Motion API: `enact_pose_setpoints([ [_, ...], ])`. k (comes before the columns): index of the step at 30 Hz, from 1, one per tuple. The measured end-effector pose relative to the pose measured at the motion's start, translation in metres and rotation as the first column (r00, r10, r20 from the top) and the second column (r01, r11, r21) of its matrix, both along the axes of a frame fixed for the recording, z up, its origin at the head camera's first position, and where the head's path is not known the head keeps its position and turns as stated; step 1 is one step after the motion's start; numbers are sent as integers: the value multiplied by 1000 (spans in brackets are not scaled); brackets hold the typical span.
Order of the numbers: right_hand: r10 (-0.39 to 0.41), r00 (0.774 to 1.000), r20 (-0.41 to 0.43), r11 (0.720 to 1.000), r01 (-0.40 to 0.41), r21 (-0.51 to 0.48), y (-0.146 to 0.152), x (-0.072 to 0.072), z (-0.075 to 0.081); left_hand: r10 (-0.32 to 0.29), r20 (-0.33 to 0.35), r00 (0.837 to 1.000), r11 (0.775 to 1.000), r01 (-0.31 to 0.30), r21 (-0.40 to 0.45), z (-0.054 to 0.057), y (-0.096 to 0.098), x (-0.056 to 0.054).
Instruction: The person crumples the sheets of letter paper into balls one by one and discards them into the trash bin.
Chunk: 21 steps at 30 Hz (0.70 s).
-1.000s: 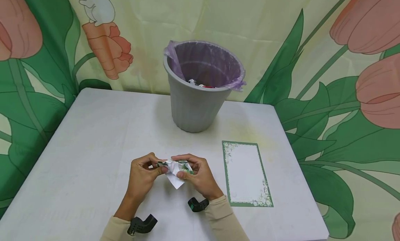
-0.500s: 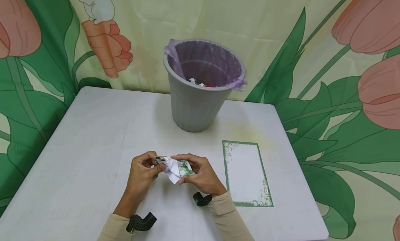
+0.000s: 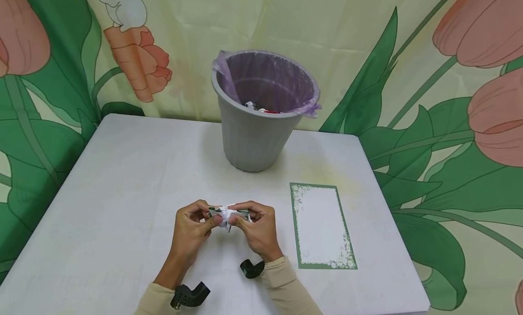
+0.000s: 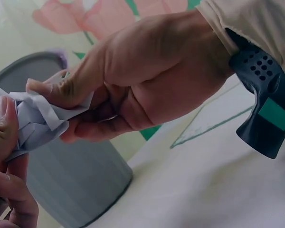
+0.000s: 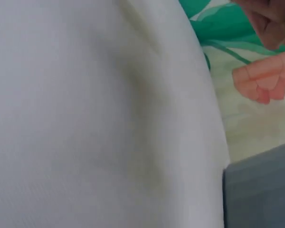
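Above the table, both hands pinch a crumpled sheet of paper (image 3: 224,216), white with green patterned parts. My left hand (image 3: 191,231) grips its left end and my right hand (image 3: 261,226) its right end, thumbs facing me. In the left wrist view the paper (image 4: 35,121) looks folded into a small wad, with the right hand (image 4: 137,80) on one side and the left hand's fingers (image 4: 7,137) at the left edge. Only part of a hand (image 5: 273,21) shows in the top corner of the right wrist view.
A grey bin (image 3: 255,145) with a purple liner (image 3: 233,76) stands at the table's back, some white and red scraps inside. A flat white sheet with a green floral border (image 3: 320,226) lies right of the hands on the white table (image 3: 122,192). Behind hangs a printed curtain (image 3: 327,33).
The paper's hanging white corner has been drawn in, so the wad looks smaller. My right hand has turned and come closer to the left, its thumb now pressing the paper near the middle.
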State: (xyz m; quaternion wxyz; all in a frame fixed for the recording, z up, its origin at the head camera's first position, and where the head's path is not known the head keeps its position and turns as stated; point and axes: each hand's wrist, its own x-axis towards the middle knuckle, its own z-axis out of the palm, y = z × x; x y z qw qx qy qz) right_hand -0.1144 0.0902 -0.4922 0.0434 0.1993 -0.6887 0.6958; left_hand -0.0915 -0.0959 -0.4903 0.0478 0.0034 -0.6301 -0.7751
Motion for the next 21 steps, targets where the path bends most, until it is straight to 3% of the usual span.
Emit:
enact_pose_setpoints([
  [6,-151,988,46,986,154,-67,-11,6,-2,90,-6,996,992,-90,-86,1,10,1],
  [10,-215,968,126,969,228,-95,-13,6,-2,136,-127,983,965,-160,-206,2,17,4],
  [15,-234,938,254,955,271,-121,-10,5,2,98,-300,949,899,-214,-382,4,22,7],
  [21,-183,907,379,958,251,-140,-9,5,8,50,-419,906,789,-293,-539,4,22,7],
])
